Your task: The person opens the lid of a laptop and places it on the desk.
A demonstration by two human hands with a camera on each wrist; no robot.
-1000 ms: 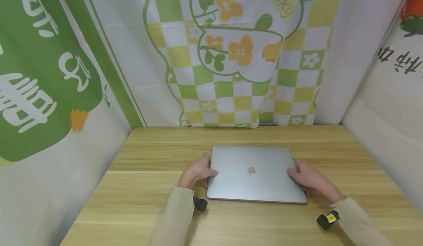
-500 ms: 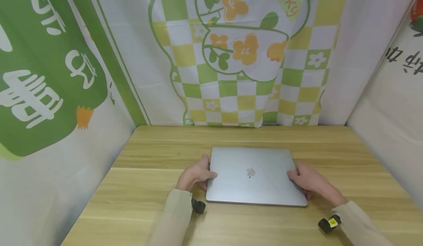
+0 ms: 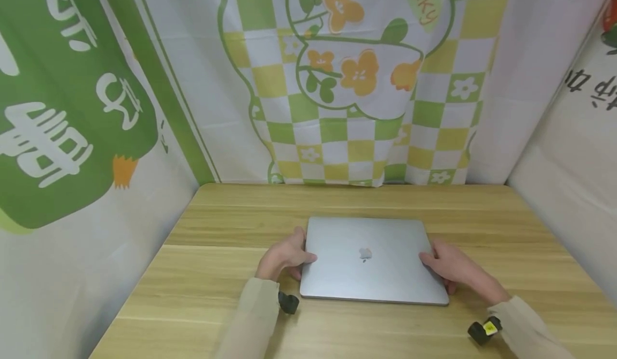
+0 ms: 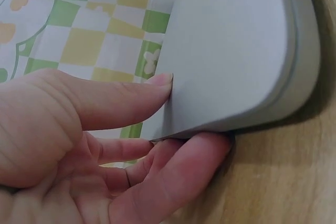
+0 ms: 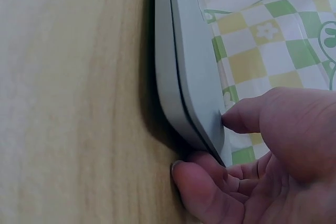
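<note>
A closed silver laptop with a shiny apple logo on its lid lies flat, close over the wooden table, in the head view. At its left side my left hand holds the edge, thumb on the lid and fingers curled under. My right hand grips the opposite edge the same way. In the left wrist view the left thumb presses the lid near a rounded corner, fingertips beneath the base. The right wrist view shows the right thumb on the lid and fingers below; the seam between lid and base is visible.
The wooden table stretches around the laptop on all sides. Behind it hangs a checkered green and yellow curtain. Printed cloth walls close in the left and right. A small black camera sits on each wrist.
The laptop and both hands have shifted slightly nearer to me in the head view. The head view itself turned a little to the left at first. Both grips look the same.
</note>
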